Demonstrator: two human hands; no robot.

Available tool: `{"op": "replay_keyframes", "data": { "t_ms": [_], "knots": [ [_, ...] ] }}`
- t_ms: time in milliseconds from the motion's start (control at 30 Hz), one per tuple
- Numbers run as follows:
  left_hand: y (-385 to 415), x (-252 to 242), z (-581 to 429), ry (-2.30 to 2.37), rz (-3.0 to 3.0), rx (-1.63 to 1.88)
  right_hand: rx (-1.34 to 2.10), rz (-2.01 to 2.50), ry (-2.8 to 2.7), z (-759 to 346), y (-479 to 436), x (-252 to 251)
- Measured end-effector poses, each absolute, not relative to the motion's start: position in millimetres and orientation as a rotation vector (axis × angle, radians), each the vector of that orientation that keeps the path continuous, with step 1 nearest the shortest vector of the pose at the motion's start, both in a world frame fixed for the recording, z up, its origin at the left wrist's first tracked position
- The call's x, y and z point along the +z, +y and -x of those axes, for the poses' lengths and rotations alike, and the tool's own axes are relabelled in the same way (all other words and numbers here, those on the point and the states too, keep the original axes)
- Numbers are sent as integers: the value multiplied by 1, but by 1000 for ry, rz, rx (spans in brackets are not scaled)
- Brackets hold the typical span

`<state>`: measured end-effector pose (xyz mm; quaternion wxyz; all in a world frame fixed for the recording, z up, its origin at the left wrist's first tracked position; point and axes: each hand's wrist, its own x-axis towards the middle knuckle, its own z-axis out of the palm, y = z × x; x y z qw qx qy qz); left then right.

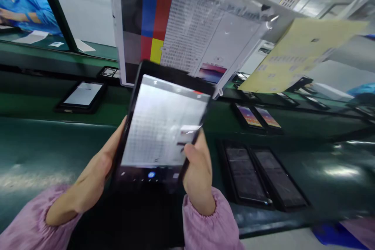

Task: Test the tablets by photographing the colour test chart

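A black tablet (158, 125) is held up in front of me, tilted, with a bright camera picture on its screen. My left hand (95, 175) is closed on its left edge, the fingers hidden behind it. At the right edge, my right hand (199, 168) grips the tablet with the thumb over the screen. Behind the tablet hangs a printed chart (187, 27) in a clear sleeve, with coloured blocks and lines of text. The screen shows a blurred view of lined text.
Two dark-screened tablets (247, 174) lie on the green bench (331, 175) at right. Two smaller lit devices (249, 116) lie beyond them. Another lit device (83, 94) rests at left. A yellow sheet (295, 56) hangs at right. A person in a blue sleeve (43, 4) sits across, top left.
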<state>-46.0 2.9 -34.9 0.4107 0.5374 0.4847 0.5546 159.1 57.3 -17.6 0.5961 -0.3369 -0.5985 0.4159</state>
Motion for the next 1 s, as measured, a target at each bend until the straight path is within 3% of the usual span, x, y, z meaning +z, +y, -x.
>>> {"op": "replay_keyframes", "data": {
  "t_ms": [200, 367, 500, 600, 800, 1000],
  "knots": [
    [-40, -80, 29, 1455, -416, 1198, 1070, 1054, -1987, -207, 45, -56],
    [-65, -119, 29, 1632, -195, 1005, 487, 1645, -2112, -257, 75, -79],
    [-70, -135, 27, 1675, -306, 926, 594, 1838, -2331, -271, 99, -98],
    [-68, -131, 27, 1704, -401, 912, 711, 1735, -2392, -263, 112, -103],
    [-74, -124, 28, 1691, -560, 819, 881, 1035, -1952, -235, 124, -120],
    [-85, -129, 30, 1577, -658, 836, 853, 918, -1790, -229, 116, -137]
  ]
}}
